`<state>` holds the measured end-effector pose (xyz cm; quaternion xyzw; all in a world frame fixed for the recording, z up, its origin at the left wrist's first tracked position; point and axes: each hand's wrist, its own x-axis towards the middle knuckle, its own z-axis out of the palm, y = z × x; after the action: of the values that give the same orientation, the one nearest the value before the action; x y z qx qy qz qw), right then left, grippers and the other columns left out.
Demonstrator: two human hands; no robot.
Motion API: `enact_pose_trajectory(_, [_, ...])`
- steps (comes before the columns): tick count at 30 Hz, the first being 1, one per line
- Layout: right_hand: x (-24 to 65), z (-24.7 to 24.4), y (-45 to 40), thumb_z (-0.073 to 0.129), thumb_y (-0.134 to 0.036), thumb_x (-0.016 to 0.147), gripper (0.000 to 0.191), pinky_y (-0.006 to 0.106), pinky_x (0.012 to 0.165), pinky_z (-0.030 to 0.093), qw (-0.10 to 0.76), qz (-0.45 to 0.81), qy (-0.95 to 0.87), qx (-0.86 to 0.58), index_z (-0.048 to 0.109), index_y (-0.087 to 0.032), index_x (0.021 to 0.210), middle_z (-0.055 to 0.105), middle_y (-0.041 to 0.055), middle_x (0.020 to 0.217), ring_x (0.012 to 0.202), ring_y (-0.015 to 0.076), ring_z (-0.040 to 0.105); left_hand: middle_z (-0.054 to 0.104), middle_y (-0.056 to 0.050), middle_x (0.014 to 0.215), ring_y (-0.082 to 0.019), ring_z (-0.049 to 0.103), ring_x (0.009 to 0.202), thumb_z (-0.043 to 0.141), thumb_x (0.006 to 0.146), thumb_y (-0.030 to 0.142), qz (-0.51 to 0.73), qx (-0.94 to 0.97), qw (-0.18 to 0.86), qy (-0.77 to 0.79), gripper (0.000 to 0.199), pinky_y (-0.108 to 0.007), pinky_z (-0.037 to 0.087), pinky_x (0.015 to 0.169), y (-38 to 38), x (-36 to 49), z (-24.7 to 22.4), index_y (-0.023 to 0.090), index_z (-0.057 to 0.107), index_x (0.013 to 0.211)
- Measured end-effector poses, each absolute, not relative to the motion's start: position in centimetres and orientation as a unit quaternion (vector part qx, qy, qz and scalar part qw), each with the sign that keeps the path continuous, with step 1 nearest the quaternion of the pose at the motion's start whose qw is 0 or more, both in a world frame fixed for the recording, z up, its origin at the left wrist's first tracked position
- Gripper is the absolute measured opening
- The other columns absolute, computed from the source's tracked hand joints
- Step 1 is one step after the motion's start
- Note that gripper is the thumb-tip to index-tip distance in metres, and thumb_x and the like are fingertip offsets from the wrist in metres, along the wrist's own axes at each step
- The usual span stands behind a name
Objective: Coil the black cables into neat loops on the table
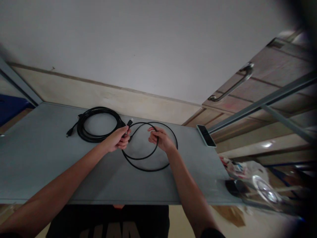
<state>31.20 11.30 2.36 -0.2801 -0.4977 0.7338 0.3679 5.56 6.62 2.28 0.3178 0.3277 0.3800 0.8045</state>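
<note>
A thin black cable (pixel 148 170) lies in loose loops over the middle of the grey table. My left hand (pixel 119 138) is closed on it close to a black plug (pixel 129 122), which sticks up past the thumb. My right hand (pixel 159 137) pinches the same cable at the right side of a loop, fingers curled. Left of my hands rests a thicker coiled black cable (pixel 84 130), its connector (pixel 69 133) pointing out at the lower left. The coil's right edge reaches near my left hand.
The grey table (pixel 104 185) meets a wall at the back. A phone (pixel 206 136) lies at its right end by a metal frame bar (pixel 235 115). Beyond the right edge are a blurred plastic bag (pixel 256 170) and a shiny round object (pixel 266 191).
</note>
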Motion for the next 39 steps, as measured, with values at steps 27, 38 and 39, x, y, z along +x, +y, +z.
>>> enact_pose_trajectory(27, [29.2, 2.1, 10.1, 0.068, -0.044, 0.084, 0.035, 0.020, 0.045, 0.037, 0.217, 0.610, -0.691, -0.320, 0.072, -0.017, 0.106, 0.061, -0.0015, 0.066, 0.050, 0.0083, 0.047, 0.037, 0.005, 0.053, -0.010, 0.032, 0.040, 0.058, 0.088, 0.048, 0.262, 0.552, 0.648, 0.455, 0.030, -0.021, 0.022, 0.035, 4.8, 7.9, 2.1, 0.019, 0.067, 0.088])
enact_pose_trajectory(38, [29.4, 0.9, 11.1, 0.068, -0.052, 0.083, 0.037, 0.021, 0.042, 0.026, 0.357, 0.609, -0.607, -0.366, 0.070, -0.016, 0.085, 0.038, -0.0067, 0.051, 0.044, 0.0064, 0.032, 0.035, 0.006, 0.056, -0.008, 0.031, 0.043, 0.059, 0.089, 0.048, 0.329, 0.506, 0.658, 0.450, 0.035, -0.020, 0.024, 0.040, 5.9, 7.2, 1.1, 0.016, 0.069, 0.099])
enact_pose_trajectory(39, [29.9, 0.8, 11.6, 0.070, -0.052, 0.082, 0.036, 0.021, 0.042, 0.024, 0.404, 0.602, -0.579, -0.373, 0.069, -0.016, 0.083, 0.036, -0.0073, 0.051, 0.043, 0.0059, 0.029, 0.034, 0.007, 0.059, -0.007, 0.029, 0.043, 0.060, 0.089, 0.048, 0.347, 0.475, 0.678, 0.442, 0.036, -0.019, 0.023, 0.040, 6.0, 7.2, 1.1, 0.015, 0.067, 0.100])
